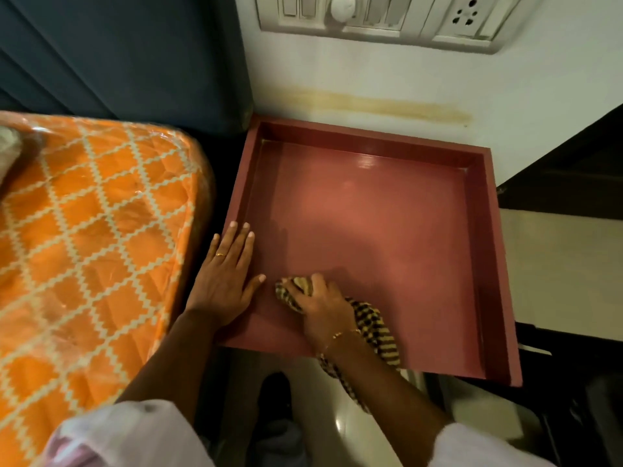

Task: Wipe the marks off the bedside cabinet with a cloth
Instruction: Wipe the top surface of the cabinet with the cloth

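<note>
Pink-red cabinet point(371, 230), black-and-yellow striped cloth point(377, 328)

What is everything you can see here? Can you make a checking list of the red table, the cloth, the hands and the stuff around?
Surface: red cabinet top with raised rim; no marks plainly visible.
Job's things: striped cloth at the near edge, one end hanging off the front.
Clutter: nothing seen.
Grippers: left hand flat on the near left corner; right hand grips the cloth.
Cables: nothing seen.
Surroundings: orange mattress to the left, switch panel on the wall, yellowish wall stain.
</note>
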